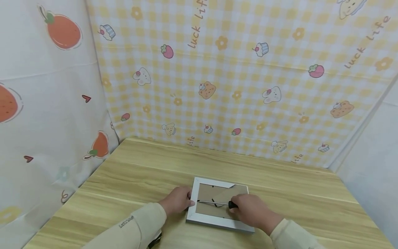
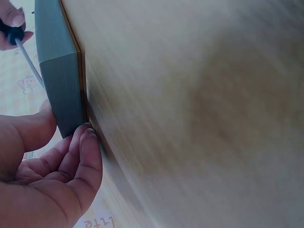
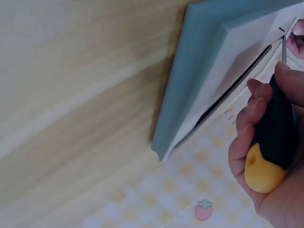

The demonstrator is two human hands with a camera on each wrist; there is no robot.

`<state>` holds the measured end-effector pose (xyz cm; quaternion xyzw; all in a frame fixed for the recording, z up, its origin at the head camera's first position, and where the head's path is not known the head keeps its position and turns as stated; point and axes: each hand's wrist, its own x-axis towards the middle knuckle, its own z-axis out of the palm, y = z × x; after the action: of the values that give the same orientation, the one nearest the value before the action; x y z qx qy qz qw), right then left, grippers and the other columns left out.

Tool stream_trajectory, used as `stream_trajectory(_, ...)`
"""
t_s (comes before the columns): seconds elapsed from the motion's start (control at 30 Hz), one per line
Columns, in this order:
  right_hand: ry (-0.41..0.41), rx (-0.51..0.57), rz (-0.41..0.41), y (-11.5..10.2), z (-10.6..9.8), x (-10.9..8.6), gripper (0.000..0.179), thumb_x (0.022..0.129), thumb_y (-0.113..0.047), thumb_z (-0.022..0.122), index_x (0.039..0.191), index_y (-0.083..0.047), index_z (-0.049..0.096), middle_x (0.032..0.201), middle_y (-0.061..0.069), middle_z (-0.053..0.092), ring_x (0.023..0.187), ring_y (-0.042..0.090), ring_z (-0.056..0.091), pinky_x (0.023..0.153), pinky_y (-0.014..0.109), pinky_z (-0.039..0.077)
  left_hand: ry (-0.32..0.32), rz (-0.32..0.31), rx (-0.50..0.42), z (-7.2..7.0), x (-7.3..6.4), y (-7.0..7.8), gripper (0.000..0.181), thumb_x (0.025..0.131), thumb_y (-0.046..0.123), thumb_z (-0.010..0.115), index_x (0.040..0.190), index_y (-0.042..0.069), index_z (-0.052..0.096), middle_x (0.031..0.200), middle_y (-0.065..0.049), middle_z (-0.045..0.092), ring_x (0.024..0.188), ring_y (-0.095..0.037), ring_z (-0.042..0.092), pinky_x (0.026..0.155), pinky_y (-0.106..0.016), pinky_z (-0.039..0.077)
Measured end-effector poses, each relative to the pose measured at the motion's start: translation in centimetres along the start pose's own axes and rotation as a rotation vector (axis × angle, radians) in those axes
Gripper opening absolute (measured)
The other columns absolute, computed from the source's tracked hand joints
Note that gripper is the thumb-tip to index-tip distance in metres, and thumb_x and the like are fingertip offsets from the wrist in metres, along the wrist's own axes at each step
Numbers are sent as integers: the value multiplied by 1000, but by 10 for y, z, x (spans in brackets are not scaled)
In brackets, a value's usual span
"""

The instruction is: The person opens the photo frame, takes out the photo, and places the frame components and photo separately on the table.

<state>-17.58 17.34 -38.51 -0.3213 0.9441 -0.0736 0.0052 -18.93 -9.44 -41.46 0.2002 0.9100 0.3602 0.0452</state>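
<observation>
A picture frame (image 1: 214,220) lies with its back up, showing a pale border around a brown backing board (image 1: 206,209) with small dark tabs along its edge. My left hand (image 1: 178,200) pinches the frame's left side, thumb on top and fingers curled underneath, as the left wrist view shows. My right hand (image 1: 253,211) grips a screwdriver (image 3: 278,128) by its black handle with a yellow end. Its metal shaft runs left across the backing board, the tip right at a dark tab (image 1: 198,200) beside my left thumb.
The frame rests on a wood-grain tabletop (image 1: 155,159). Behind the table hangs a yellow checked cloth (image 1: 224,114) with cartoon prints, and a white printed cloth (image 1: 56,114) hangs at the left. A dark strap (image 1: 154,241) shows beneath my left sleeve.
</observation>
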Motion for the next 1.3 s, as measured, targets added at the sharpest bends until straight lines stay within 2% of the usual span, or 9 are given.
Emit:
stream_trajectory(0.13, -3, -107, -36, -4, -8, 6, 22, 85, -21, 72, 72, -12, 57, 63, -10, 46, 53, 4, 35, 47, 22, 33, 8, 21, 15, 1, -1, 0, 28, 81, 5, 74, 69, 5, 49, 63, 2, 45, 60, -12, 41, 56, -26, 36)
stream_trajectory(0.33, -59, -232, -75, -17, -30, 18, 26, 86, -14, 69, 67, -14, 51, 60, -8, 42, 54, 6, 33, 48, 24, 34, 6, 5, 7, -2, -2, 0, 27, 81, 5, 74, 71, 4, 49, 64, 2, 46, 61, -13, 42, 56, -27, 37)
stream_trajectory(0.5, -91, -345, -120, -36, -52, 29, 37, 85, -9, 68, 59, -16, 42, 55, -8, 29, 52, 7, 23, 46, 23, 24, 10, 9, 8, -5, -4, 0, 27, 81, 4, 74, 72, 3, 49, 64, 1, 46, 61, -14, 42, 56, -27, 36)
stream_trajectory(0.6, -87, -460, -172, -49, -63, 38, 44, 80, -7, 71, 55, -18, 36, 54, -8, 22, 52, 8, 18, 46, 22, 20, 13, 5, 4, -6, -4, 1, 28, 81, 3, 74, 71, 4, 48, 64, 2, 45, 61, -13, 41, 55, -26, 36)
stream_trajectory(0.73, -107, -588, -201, -66, -73, 51, 41, 75, -7, 71, 53, -18, 39, 54, -8, 23, 52, 9, 19, 46, 22, 22, 2, -15, -10, -6, -4, 3, 28, 81, 4, 74, 71, 4, 48, 64, 1, 44, 61, -14, 41, 55, -26, 35)
stream_trajectory(1.0, -160, -695, -216, -96, -83, 79, 41, 79, -10, 69, 53, -18, 37, 53, -6, 25, 50, 9, 21, 46, 22, 22, -34, -47, -16, -5, 0, 1, 28, 82, 5, 74, 72, 5, 47, 65, 1, 44, 62, -14, 42, 56, -26, 35)
stream_trajectory(1.13, -192, -745, -212, -109, -83, 93, 43, 81, -14, 68, 52, -19, 36, 51, -6, 26, 49, 9, 23, 45, 22, 24, -52, -33, -26, -5, 0, 2, 28, 82, 4, 73, 71, 6, 47, 65, 2, 44, 62, -13, 41, 55, -25, 34)
stream_trajectory(1.23, -245, -810, -179, -123, -83, 101, 40, 85, -20, 68, 53, -19, 43, 50, -7, 32, 49, 8, 28, 46, 21, 31, -69, -12, -65, -6, 0, 1, 24, 83, 2, 71, 74, 5, 49, 66, 1, 45, 62, -14, 42, 55, -26, 35)
stream_trajectory(1.3, -294, -874, -154, -135, -82, 106, 36, 87, -25, 67, 56, -19, 50, 51, -8, 37, 50, 7, 31, 48, 21, 35, -84, -3, -106, -7, -1, 0, 16, 84, 0, 70, 83, 4, 54, 73, 0, 50, 67, -15, 46, 59, -27, 39)
